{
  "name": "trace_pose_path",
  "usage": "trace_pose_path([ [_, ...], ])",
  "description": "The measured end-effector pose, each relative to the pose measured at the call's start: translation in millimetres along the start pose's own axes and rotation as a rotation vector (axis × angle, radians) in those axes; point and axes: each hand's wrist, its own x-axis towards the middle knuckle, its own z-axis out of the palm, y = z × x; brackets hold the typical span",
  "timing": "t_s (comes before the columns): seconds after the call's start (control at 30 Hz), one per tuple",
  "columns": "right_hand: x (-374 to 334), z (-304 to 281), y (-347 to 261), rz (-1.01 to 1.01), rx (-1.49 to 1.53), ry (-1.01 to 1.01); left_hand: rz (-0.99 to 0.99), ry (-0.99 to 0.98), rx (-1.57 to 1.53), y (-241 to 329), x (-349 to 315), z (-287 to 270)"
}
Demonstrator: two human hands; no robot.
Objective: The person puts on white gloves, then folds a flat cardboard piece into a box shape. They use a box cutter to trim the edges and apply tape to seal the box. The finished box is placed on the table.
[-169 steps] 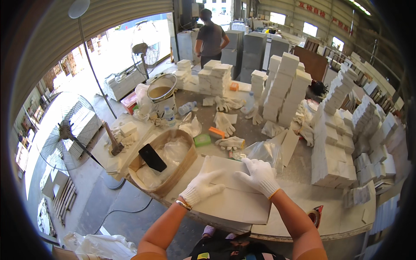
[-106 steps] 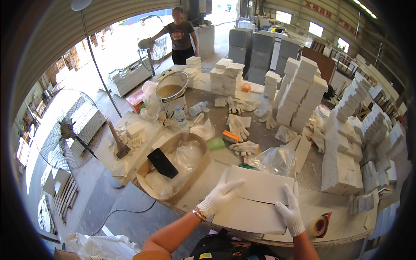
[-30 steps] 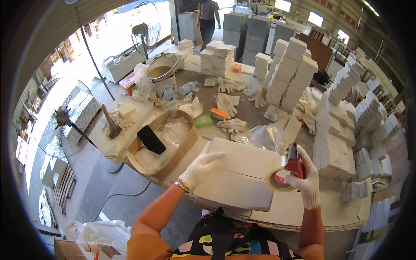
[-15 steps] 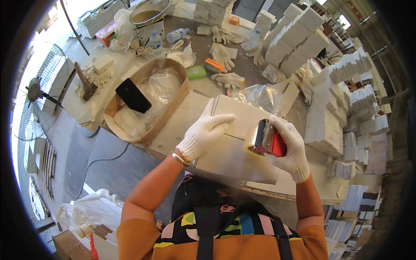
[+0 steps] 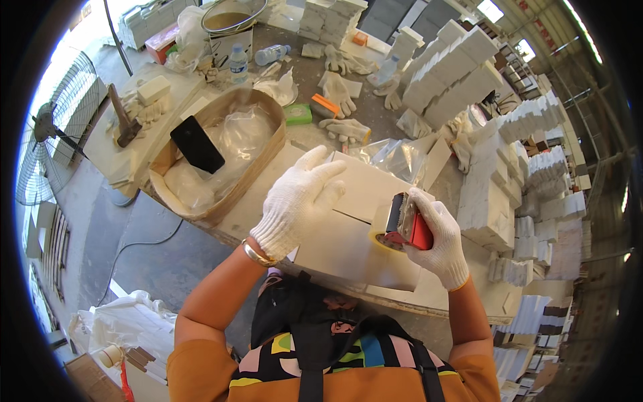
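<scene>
A white cardboard box [image 5: 358,251] lies in front of me on the worktable, and a seam runs between its top panels. My right hand [image 5: 441,234], in a white knit glove, is closed around a red tape dispenser [image 5: 418,231]. The dispenser carries a roll of clear tape [image 5: 380,231] and is over the right part of the box; whether the tape touches the cardboard I cannot tell. At the box's left edge is my left hand [image 5: 300,201], also gloved. Its fingers are apart and nothing is in them.
Left of the box stands a cardboard tray [image 5: 276,137] holding plastic bags and a black phone [image 5: 197,144]. Farther left lies a hammer [image 5: 124,124]. Loose gloves [image 5: 345,129], a green packet [image 5: 298,114] and clear plastic [image 5: 395,159] lie behind. Stacked white tiles [image 5: 485,194] line the right.
My left hand has come up off the box and its fingers have spread. My right hand still holds the tape dispenser at the box's right side. The whole view has shifted slightly.
</scene>
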Motion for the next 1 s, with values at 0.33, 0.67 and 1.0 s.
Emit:
trace_pose_path([
  [0.33,2,1,-5,-0.008,-0.005,-0.002,-0.459,-0.717,-0.660,34,10,-4],
  [0.67,1,-8,-7,0.043,-0.039,-0.102,-0.501,-0.656,-0.790,34,10,6],
  [1.0,16,-21,-17,-0.070,-0.066,-0.228,-0.565,-0.696,-0.708,9,21,-17],
])
